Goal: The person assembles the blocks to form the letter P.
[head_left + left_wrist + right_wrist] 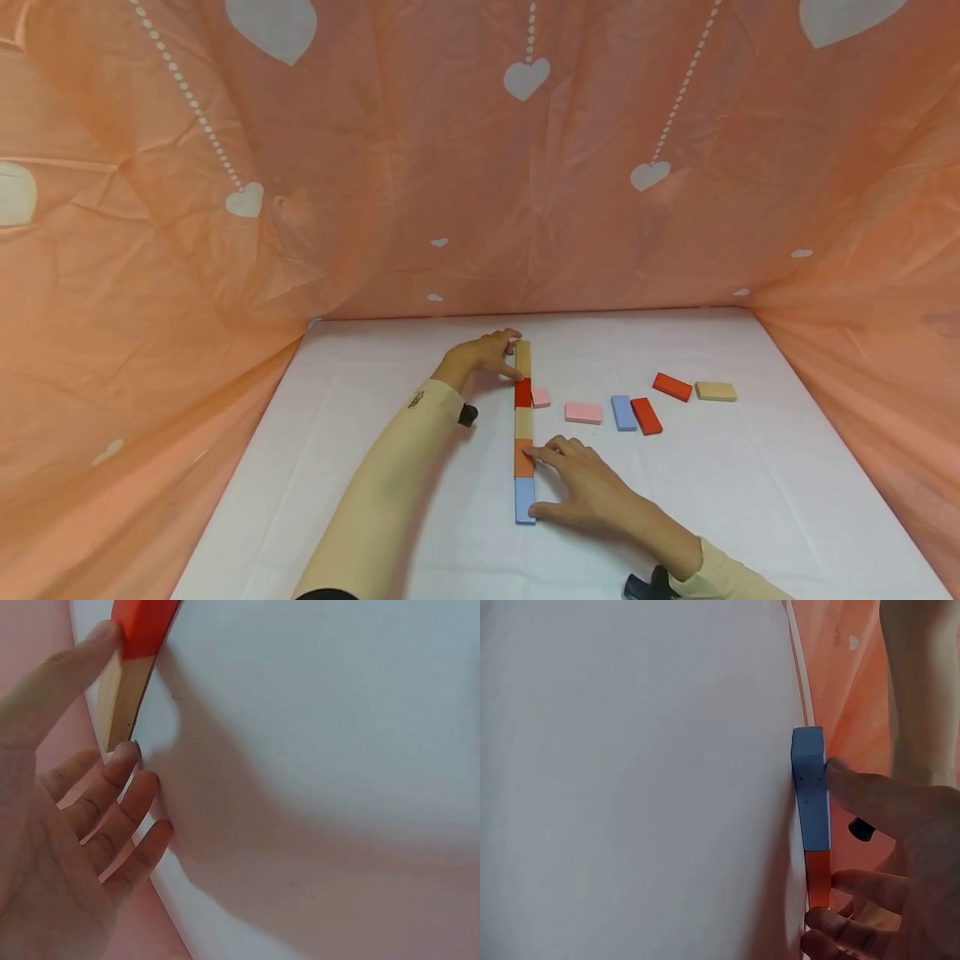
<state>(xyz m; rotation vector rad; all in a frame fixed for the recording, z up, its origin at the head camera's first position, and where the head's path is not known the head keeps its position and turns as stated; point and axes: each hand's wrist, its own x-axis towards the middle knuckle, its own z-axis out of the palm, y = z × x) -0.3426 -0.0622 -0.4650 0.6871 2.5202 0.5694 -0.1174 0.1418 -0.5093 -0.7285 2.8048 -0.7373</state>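
Observation:
A straight row of flat coloured blocks lies on the white table. From near to far it runs blue block (525,498), orange block (523,463), wooden block (524,422), red block (522,393), then another wooden block (523,358). My left hand (486,353) is at the far end, its thumb touching the row's side near the red block and its index finger by the end of the last wooden block. My right hand (588,487) spans the near end, thumb against the blue block and a fingertip at the orange one. A small pink block (541,397) sits against the row beside the red block.
Right of the row lie another pink block (583,412), a blue block (623,412), a red block (647,416), a further red block (672,387) and a wooden block (716,391). An orange curtain (465,167) with white hearts rises behind and beside the table (712,517).

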